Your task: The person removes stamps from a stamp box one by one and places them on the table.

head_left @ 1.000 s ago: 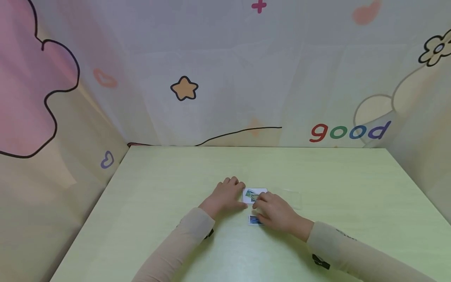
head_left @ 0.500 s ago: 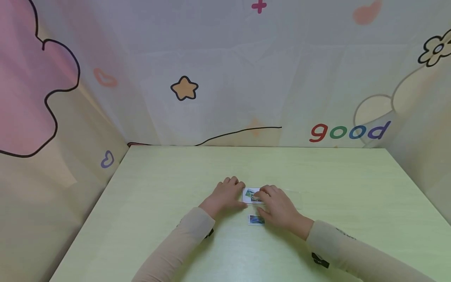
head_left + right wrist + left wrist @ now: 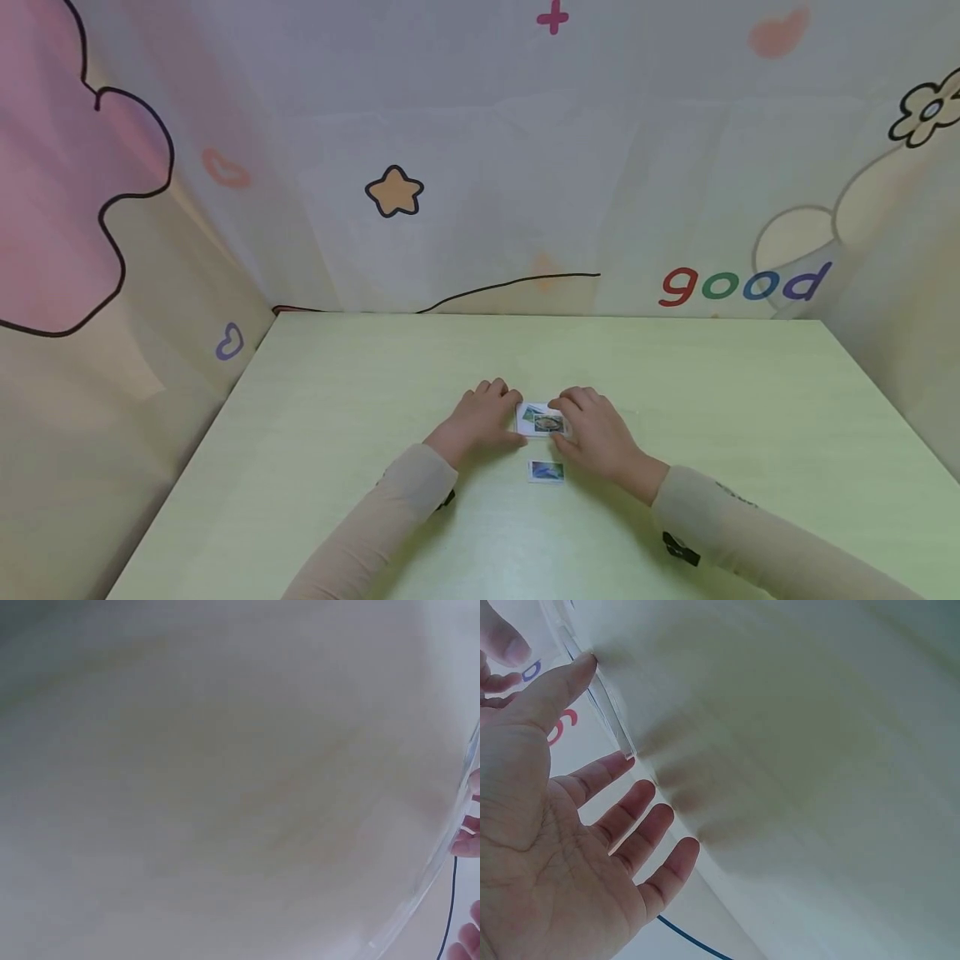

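Note:
A small white card (image 3: 527, 427) with a greenish stamp-like picture lies on the table between my hands. Overlapping it is a little rectangular stamp (image 3: 549, 423) with a dark, yellowish picture. My left hand (image 3: 480, 422) rests at the card's left edge, index finger and thumb spread apart. In the left wrist view its fingertips meet a thin clear edge (image 3: 613, 724). At the card's right end, my right hand (image 3: 600, 433) has thumb and index finger apart beside the stamp. Nearer the body lies a blue stamp (image 3: 546, 472). A clear plastic strip (image 3: 431, 874) shows in the right wrist view.
The pale green table (image 3: 375, 375) has its back edge against a printed cloth backdrop (image 3: 480, 208). Cloth also rises along both sides. Most of the card's right end is hidden behind the right hand.
The right hand has shifted from over the card's picture to its right end, uncovering the dark yellowish stamp and the blue one. The left hand stays at the left edge.

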The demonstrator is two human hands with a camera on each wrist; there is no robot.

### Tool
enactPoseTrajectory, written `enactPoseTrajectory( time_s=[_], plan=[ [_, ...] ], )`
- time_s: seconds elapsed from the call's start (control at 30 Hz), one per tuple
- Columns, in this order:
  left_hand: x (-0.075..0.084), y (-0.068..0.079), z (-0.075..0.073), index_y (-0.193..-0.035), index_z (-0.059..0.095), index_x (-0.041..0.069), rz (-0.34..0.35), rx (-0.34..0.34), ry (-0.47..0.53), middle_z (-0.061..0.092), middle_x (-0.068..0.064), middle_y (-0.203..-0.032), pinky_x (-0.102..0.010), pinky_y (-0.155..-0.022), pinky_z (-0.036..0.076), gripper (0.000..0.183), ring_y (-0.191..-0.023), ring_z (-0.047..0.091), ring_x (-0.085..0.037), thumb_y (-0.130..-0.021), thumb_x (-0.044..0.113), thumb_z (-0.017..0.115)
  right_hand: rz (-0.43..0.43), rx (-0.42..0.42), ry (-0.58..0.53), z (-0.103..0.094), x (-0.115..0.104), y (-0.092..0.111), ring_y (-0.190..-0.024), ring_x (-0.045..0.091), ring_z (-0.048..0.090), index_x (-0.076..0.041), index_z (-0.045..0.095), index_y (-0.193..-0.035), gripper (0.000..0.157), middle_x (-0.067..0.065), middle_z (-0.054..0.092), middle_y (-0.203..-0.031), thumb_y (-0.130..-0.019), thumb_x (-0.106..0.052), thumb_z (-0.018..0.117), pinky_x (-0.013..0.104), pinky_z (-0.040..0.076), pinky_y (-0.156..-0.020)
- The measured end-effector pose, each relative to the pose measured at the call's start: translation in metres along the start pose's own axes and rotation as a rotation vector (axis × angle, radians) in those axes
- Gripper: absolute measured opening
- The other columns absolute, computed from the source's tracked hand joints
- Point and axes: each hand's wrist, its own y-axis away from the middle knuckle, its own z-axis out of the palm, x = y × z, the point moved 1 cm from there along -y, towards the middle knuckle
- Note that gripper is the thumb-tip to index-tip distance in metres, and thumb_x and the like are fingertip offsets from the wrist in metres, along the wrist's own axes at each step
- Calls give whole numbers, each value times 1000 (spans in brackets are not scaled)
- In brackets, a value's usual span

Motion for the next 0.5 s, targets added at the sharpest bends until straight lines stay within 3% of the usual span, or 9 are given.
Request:
enactPoseTrajectory(
  time_s=[0.2, 0.5],
  plan=[
    [-1, -2, 2, -129, 52, 17, -4, -10, -5, 49, -4, -124, -40, -93, 41, 59, -111, 44, -22, -82, 48, 69, -4, 10, -4, 3, 4, -4, -95, 27, 55, -3, 63, -100, 32, 8, 61, -99, -76, -20, 77, 41, 46, -85],
    [-1, 0, 1, -130, 51, 17, 0, -15, -6, 49, -4, -125, -40, -94, 40, 59, -112, 43, -22, -83, 48, 68, 100, -96, -65, 8, 10, -9, -94, 26, 54, -2, 64, -100, 31, 8, 62, -98, -78, -20, 76, 42, 45, -86]
  ],
)
